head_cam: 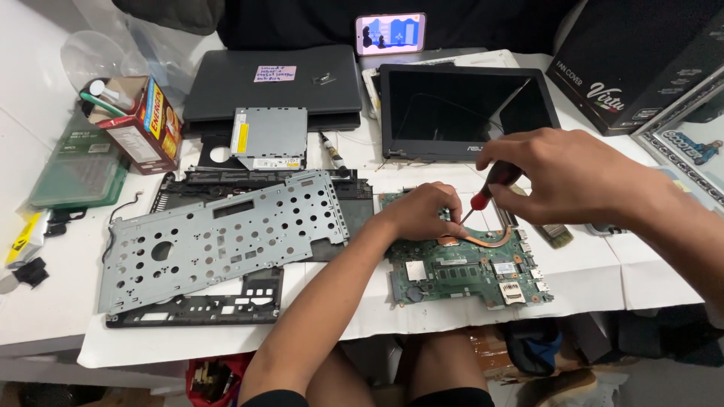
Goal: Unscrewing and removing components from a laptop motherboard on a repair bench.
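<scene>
A green laptop motherboard lies on white paper near the table's front edge, with a copper heat pipe across its top. My left hand rests on the board's upper left part, fingers curled over it. My right hand grips a red-and-black screwdriver, its tip pointing down at the board just beside my left fingers.
A perforated grey metal plate lies over a black laptop chassis on the left. Behind are a silver optical drive, a closed black laptop, a detached screen panel, a phone, a small carton and black boxes.
</scene>
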